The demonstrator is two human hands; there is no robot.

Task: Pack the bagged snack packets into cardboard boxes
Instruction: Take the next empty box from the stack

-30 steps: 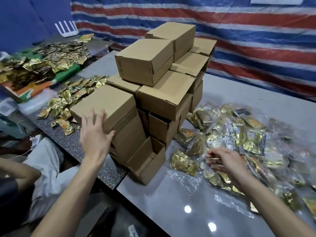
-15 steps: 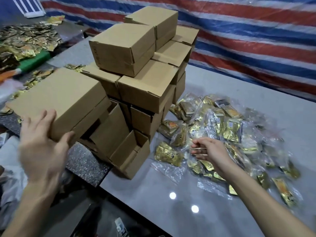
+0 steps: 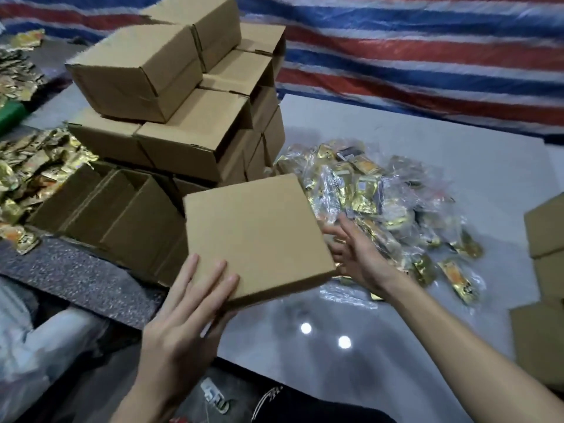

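Packing looks barely begun: the left hand (image 3: 183, 319) pinches a closed cardboard box (image 3: 256, 236) by its near corner above the surface (image 3: 290, 355). The right hand (image 3: 357, 251), fingers spread, reaches beside it, with the bagged packets (image 3: 366, 190) lying loose behind.

We saw a glossy pale-grey bench (image 3: 412, 148) set against a darker speckled stone bench (image 3: 70, 270) on its left. A stack of closed brown cardboard boxes (image 3: 189, 141) stood where the two met, with open ones at its foot. Just right of the stack, a heap of gold foil snack packets in clear plastic bags (image 3: 381, 203) lay on the grey surface. Loose gold foil packets (image 3: 33, 172) were strewn over the speckled side. A few more brown cardboard boxes (image 3: 546, 236) rested at the far right edge.
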